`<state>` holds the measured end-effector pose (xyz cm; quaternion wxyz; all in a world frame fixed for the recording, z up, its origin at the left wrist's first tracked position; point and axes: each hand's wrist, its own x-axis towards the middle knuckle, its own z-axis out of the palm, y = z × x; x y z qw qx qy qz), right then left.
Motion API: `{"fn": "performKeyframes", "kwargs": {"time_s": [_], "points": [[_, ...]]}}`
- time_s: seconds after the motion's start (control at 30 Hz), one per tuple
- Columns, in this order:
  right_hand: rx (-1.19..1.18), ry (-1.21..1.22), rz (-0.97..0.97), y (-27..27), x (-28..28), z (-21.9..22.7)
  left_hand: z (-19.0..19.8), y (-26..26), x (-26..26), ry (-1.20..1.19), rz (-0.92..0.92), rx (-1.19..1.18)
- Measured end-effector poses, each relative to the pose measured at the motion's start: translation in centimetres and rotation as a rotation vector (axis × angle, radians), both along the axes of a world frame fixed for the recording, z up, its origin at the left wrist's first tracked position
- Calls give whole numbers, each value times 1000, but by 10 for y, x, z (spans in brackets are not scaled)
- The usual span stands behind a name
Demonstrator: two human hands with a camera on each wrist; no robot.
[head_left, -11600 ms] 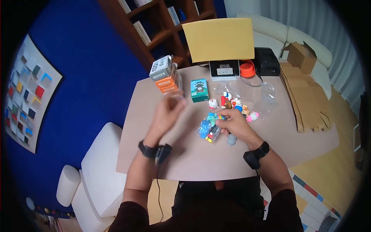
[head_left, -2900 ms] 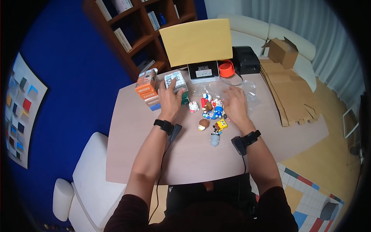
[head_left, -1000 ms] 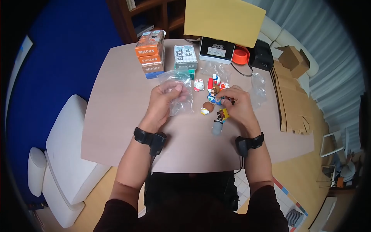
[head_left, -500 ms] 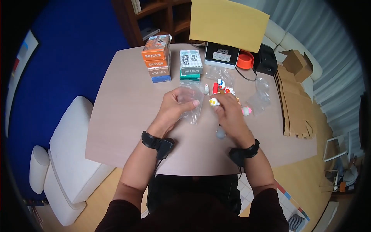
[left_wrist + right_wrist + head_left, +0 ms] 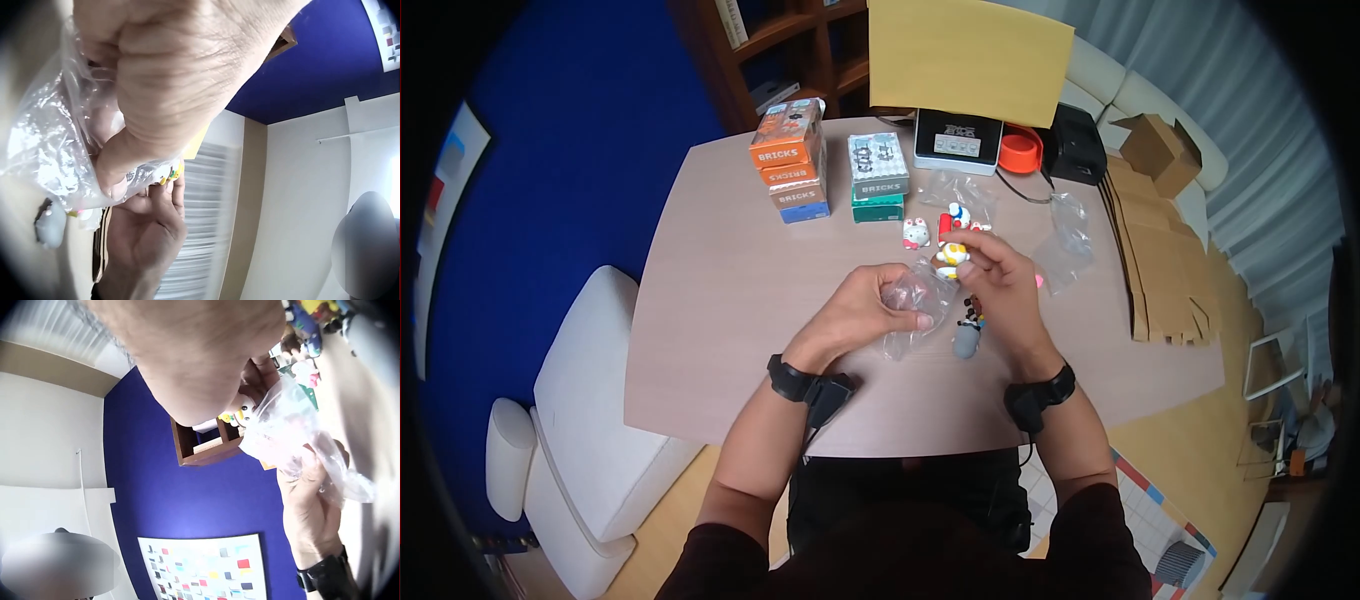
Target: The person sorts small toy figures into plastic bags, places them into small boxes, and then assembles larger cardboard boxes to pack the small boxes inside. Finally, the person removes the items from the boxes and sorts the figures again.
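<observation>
My left hand [image 5: 858, 318] holds a clear plastic bag [image 5: 922, 318] over the front middle of the table, with the thumb on the near side and other fingers showing through the plastic. My right hand [image 5: 1008, 290] pinches a small white-and-yellow figurine [image 5: 951, 256] at the bag's upper right edge. In the right wrist view the figurine [image 5: 245, 413] shows dark eyes and a yellow beak, right against the bag [image 5: 281, 428]. A white rabbit figurine [image 5: 915, 234] sits behind the bag. A grey figurine [image 5: 966, 342] lies below my right hand, and red-and-white figurines [image 5: 958, 215] are beyond it.
Stacked BRICKS boxes [image 5: 788, 160] stand at the back left, beside a grey box [image 5: 880, 165] on a green one [image 5: 878, 207]. More clear plastic bags [image 5: 1068, 240] lie behind and to the right. Flattened cardboard [image 5: 1145, 260] lines the right edge.
My right hand has lifted the white-and-yellow figurine from the table and brought it to the bag. My left hand has moved the bag right and nearer, toward my right hand.
</observation>
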<state>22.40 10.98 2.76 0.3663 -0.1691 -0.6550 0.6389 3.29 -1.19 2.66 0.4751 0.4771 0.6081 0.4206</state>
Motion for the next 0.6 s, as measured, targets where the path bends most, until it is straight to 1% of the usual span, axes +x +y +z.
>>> {"fn": "performKeyframes", "kwargs": {"time_s": [0.1,0.17,0.23,0.3,0.33,0.4,0.47,0.53,0.6], "points": [[18,-34,-10,-2,0,0,-7,2,1,-6,6,7],[42,-54,-16,0,1,-2,-7,2,4,-68,23,33],[67,-73,-23,1,1,-3,-6,2,5,-67,25,30],[169,-259,-71,1,2,-2,-6,3,6,-66,26,26],[167,-259,-73,0,2,-1,-6,3,7,-101,22,27],[24,-220,-77,-4,-1,1,-8,2,7,-137,18,25],[20,-203,-79,-3,-2,-3,-9,2,5,-242,-24,32],[12,-185,-81,-4,-3,-6,-5,0,6,-286,-43,55],[78,-167,-116,-7,-6,-7,-4,-1,7,-331,-63,80]]}}
